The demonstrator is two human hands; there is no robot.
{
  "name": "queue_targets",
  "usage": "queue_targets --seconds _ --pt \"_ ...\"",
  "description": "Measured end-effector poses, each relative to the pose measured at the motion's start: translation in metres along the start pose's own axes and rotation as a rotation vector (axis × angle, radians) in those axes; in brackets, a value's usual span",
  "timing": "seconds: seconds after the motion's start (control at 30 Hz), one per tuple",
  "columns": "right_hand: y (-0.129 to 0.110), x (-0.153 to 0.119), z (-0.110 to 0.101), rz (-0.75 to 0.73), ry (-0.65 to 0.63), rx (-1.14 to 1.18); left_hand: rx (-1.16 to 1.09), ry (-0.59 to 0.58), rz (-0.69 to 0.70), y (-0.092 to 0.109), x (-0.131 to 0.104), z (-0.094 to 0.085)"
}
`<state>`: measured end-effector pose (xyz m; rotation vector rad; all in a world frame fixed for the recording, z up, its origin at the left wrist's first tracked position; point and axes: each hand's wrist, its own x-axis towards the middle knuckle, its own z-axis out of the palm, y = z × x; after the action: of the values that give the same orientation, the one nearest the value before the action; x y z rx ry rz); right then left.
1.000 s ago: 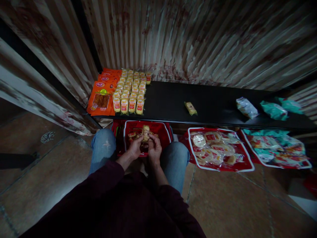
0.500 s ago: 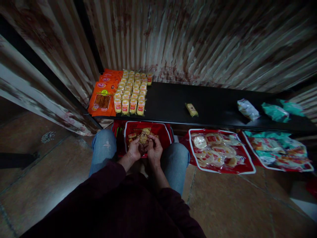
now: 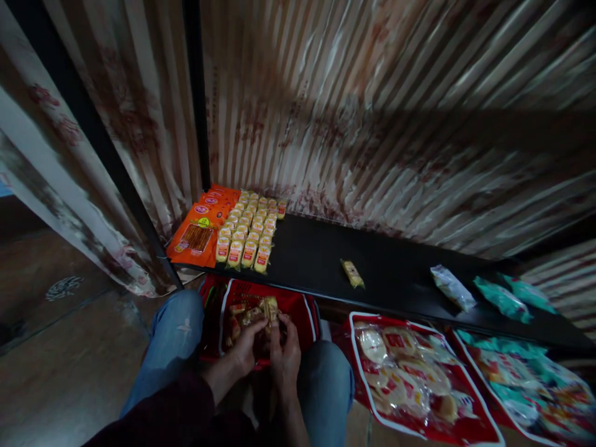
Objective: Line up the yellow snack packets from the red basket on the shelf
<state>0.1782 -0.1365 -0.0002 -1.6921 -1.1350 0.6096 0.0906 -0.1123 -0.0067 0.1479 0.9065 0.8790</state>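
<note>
My left hand [image 3: 248, 346] and my right hand [image 3: 285, 352] meet over a red basket [image 3: 305, 310] with a white rim, set between my knees. Both are closed on small snacks in yellowish clear wrappers; the wrapped snack [image 3: 270, 305] at the fingertips stands out, and I cannot tell how many are held. More wrapped snacks [image 3: 237, 309] lie in the basket, partly hidden by my hands. On the black shelf [image 3: 307, 254] just beyond, packed rows of yellow wrapped snacks [image 3: 249, 230] stand beside orange packets [image 3: 198, 230].
A single wrapped snack [image 3: 352, 274] lies mid-shelf. Farther right are a whitish packet [image 3: 452, 288] and teal packets [image 3: 503, 299]. Below the shelf, one red basket [image 3: 370, 394] holds round wrapped cakes, another [image 3: 516, 428] teal bags. A dark post [image 3: 195, 93] and pleated curtains [image 3: 326, 124] border the shelf.
My view has tilted up, so the shelf and baskets sit lower in the picture. The fingers of my right hand have straightened along the wrapped snack, which now points more upright.
</note>
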Motion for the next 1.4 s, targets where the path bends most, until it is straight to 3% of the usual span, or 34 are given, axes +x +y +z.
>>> queue_targets --seconds 0.13,0.37,0.63,0.8,0.9,1.1,1.4 --pt "0.004 0.000 -0.001 0.088 0.008 0.063 0.182 0.010 0.228 0.000 -0.002 0.007" --pt "0.004 0.014 -0.004 0.256 -0.016 0.159 0.659 0.158 0.591 0.008 0.003 0.019" --pt "-0.015 0.043 -0.004 0.196 -0.004 0.233 0.857 0.155 0.840 0.018 0.005 0.036" --pt "-0.035 0.065 -0.006 0.186 -0.126 0.308 0.895 0.082 0.981 0.036 0.008 0.050" --pt "-0.036 0.080 -0.005 0.177 -0.140 0.333 0.907 0.062 1.003 0.045 0.015 0.058" --pt "-0.026 0.113 0.004 0.133 -0.037 0.264 0.848 0.036 0.959 0.051 0.033 0.073" --pt "-0.016 0.149 0.018 0.049 0.024 0.251 0.872 0.092 0.917 0.051 0.065 0.078"
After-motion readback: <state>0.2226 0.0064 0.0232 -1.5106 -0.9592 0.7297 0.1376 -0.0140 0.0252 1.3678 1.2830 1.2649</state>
